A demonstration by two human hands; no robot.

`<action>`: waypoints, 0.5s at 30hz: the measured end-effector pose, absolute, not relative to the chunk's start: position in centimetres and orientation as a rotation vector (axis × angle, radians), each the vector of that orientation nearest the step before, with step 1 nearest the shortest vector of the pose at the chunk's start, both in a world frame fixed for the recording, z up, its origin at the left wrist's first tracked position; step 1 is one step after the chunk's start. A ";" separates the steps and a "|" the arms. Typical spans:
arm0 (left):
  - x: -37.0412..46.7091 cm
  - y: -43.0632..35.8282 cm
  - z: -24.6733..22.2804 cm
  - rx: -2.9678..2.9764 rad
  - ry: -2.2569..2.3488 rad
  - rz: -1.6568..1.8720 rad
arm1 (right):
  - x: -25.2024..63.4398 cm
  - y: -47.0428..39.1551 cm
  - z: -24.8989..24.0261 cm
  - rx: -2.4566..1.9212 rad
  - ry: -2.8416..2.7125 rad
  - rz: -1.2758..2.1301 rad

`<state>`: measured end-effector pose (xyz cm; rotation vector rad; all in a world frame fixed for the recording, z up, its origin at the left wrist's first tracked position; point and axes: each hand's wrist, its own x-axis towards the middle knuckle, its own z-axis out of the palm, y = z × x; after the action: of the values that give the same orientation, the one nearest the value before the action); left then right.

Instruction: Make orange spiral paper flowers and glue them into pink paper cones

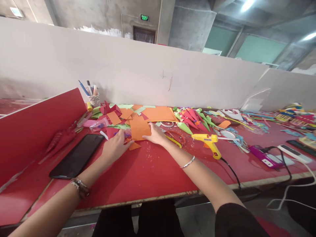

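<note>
My right hand (155, 134) grips the right edge of an orange paper sheet (138, 128), which is raised over the red tabletop. My left hand (115, 144) is just left of that sheet, with thumb and forefinger apart. At its thumb lies a small orange paper piece (134, 146); the thumb seems to touch it. Behind both hands are more orange paper squares (114, 118) and a large orange sheet (159, 114). Something purple shows partly between the left fingers and the paper.
A black phone (77, 156) lies left of my left arm. To the right rests a yellow glue gun (209, 143) with a cord. Red and green paper cones (191, 118), a purple power strip (266, 158) and a pen cup (94, 98) stand about. A low white partition (138, 72) runs behind.
</note>
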<state>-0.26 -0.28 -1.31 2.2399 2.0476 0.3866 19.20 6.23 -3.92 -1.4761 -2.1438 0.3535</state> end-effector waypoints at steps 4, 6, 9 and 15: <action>0.8 0.2 -1.6 2.481 2.012 0.409 | 18.2 6.7 -4.4 -1.512 -2.131 0.344; 1.0 0.7 -1.8 2.491 1.967 0.375 | 18.1 7.0 -4.5 -1.535 -2.122 0.359; 1.1 1.3 -2.0 2.478 1.919 0.376 | 18.2 7.2 -4.5 -1.549 -2.120 0.373; 1.3 2.2 -2.2 2.380 1.881 0.476 | 18.7 6.6 -4.7 -1.485 -2.196 0.400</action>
<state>1.31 2.18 -2.24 2.3799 1.8808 0.4760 18.70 6.62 -4.65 -1.4848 -2.1960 0.3998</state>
